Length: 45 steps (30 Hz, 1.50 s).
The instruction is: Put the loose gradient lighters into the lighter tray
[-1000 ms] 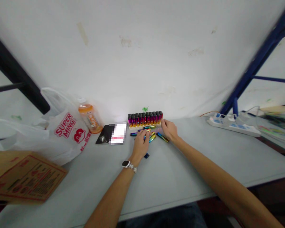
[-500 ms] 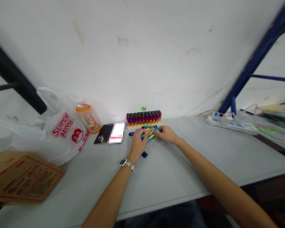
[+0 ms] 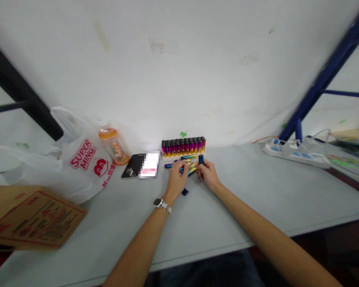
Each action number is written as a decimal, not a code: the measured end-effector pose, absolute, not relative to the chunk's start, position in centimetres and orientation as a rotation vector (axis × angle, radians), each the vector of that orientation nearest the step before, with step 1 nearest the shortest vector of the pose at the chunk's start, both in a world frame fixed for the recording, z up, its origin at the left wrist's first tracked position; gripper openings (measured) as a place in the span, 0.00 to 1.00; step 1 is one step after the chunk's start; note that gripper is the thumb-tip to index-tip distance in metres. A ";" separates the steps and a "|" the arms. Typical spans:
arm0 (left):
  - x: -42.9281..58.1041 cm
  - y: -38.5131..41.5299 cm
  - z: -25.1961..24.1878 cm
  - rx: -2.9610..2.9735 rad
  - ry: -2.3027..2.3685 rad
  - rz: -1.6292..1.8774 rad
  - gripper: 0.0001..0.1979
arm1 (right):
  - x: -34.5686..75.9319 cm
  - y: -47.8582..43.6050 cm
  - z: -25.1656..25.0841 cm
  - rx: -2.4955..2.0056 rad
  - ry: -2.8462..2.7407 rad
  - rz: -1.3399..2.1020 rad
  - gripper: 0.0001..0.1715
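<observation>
My right hand [image 3: 208,174] grips a lighter [image 3: 201,159] with a dark top, held nearly upright. To its left, my left hand [image 3: 177,176] curls over a small heap of loose lighters [image 3: 192,171], shiny blue and yellow-green. Its thumb and fingers close on a blue lighter [image 3: 182,170], mostly hidden by them. Behind both hands stands a row of purple-to-yellow lighters [image 3: 184,148] with black tops, upright in a pale tray [image 3: 205,153]. One dark lighter [image 3: 184,192] lies partly behind my left wrist.
Left of the lighters lie a black flat item [image 3: 130,166] and a blurred-out white card [image 3: 149,165]. An orange drink bottle [image 3: 115,147], a white plastic bag [image 3: 77,167] and a cardboard box [image 3: 44,219] stand further left. A power strip [image 3: 296,154] lies at the right.
My right hand has turned the lighter it holds from slanted to nearly upright. My left hand stays over the heap. The whole view has shifted slightly.
</observation>
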State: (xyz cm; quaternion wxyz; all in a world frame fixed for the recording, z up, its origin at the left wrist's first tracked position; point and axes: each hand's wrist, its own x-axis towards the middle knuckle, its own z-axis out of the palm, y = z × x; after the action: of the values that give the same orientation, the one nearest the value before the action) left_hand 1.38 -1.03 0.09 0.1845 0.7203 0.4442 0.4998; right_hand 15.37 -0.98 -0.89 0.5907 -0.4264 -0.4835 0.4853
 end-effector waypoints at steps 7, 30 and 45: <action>1.5 -0.9 -0.2 2.022 1.250 1.385 0.12 | 15.4 -1.5 -1.0 -1.042 -1.141 1.062 0.30; 1.6 -0.8 -0.3 2.021 1.240 1.348 0.12 | 15.2 -1.7 -1.1 -1.216 -1.267 0.704 0.23; 1.6 -0.7 -0.6 2.025 1.253 1.334 0.12 | 15.3 -1.5 -1.0 -1.212 -1.268 0.788 0.25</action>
State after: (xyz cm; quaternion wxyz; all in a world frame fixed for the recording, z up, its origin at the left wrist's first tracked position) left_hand 1.57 -0.68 -0.58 0.2044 0.7263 0.4494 0.4783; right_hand 15.26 -1.55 -1.04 0.5723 -0.5170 -0.5406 0.3360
